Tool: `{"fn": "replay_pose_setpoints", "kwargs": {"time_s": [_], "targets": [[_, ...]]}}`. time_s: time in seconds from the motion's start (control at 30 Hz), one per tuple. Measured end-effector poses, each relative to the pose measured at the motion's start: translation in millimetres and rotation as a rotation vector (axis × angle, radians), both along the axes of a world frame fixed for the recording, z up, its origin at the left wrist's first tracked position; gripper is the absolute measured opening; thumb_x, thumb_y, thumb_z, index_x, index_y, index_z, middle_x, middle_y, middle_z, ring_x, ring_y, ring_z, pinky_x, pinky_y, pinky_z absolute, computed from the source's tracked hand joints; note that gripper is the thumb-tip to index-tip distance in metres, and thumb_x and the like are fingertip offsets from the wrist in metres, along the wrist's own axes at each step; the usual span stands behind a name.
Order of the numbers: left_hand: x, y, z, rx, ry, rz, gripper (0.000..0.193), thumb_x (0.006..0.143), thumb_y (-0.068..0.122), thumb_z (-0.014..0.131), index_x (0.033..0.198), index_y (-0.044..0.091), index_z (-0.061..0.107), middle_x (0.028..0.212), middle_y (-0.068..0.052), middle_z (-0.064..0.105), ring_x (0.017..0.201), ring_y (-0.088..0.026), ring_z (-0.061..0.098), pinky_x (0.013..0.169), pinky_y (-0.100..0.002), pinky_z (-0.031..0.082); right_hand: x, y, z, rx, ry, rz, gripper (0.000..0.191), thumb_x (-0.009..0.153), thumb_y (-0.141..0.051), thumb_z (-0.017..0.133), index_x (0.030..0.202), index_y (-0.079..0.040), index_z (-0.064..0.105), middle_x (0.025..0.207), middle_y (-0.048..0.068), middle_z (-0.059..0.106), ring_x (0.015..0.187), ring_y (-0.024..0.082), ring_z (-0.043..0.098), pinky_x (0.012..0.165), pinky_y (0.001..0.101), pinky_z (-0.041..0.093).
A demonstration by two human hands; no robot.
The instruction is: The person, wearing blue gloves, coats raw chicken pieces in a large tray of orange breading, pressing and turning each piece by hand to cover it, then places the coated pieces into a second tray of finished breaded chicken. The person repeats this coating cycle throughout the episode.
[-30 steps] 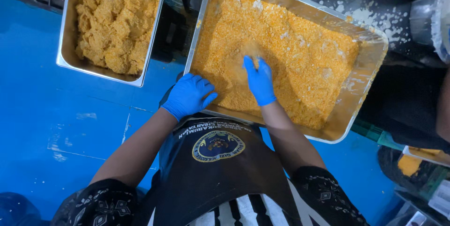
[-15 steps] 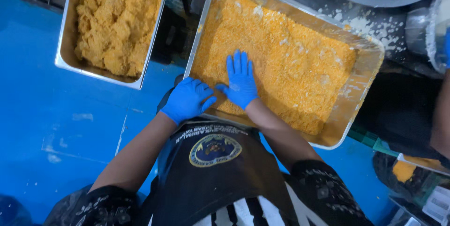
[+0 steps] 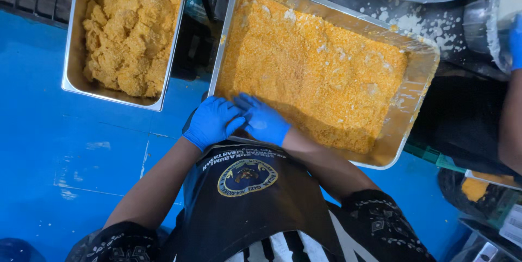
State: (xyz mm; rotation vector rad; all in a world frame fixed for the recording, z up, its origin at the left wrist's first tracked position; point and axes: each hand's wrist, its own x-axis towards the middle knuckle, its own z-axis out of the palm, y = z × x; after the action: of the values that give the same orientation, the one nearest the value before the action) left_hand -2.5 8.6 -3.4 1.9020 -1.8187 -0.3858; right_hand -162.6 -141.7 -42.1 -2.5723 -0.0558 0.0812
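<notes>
- Crumb tray (image 3: 418, 85): long axis runs 10 to 4 o'clock, centre frame.
- Left hand (image 3: 213, 122) and right hand (image 3: 263, 122): gloved, flat, fingers together, touching at the tray's near rim.
- Second tray (image 3: 72, 50) at 10 o'clock, apart; bare blue floor (image 3: 65, 153) at 8 o'clock.

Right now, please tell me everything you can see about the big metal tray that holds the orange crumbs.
The big metal tray is rectangular, with shiny steel walls and rounded corners. It lies tilted across the view, over a blue surface and a dark one. A thick layer of orange crumbs with pale flecks fills it, thinner at its right end, where bare metal shows. The left hand and right hand, both in blue gloves, rest at its near-left corner.
</notes>
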Motion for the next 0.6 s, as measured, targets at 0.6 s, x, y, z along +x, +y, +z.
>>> {"fn": "replay_pose_setpoints", "kwargs": {"time_s": [0.6], "targets": [[0.8,-3.1,5.3,-0.007,-0.014,-0.005,0.027,0.095,0.036,0.067,0.082,0.013,0.067,0.08,-0.007,0.063,0.081,-0.027,0.06,0.077,-0.042,0.045,-86.5,-29.9,-45.4,1.599,0.275,-1.143,0.067,0.078,-0.018,0.084,0.136,-0.007,0.052,0.129,0.01,0.063,0.122,0.027,0.061,0.098,0.0394,0.052]]}}
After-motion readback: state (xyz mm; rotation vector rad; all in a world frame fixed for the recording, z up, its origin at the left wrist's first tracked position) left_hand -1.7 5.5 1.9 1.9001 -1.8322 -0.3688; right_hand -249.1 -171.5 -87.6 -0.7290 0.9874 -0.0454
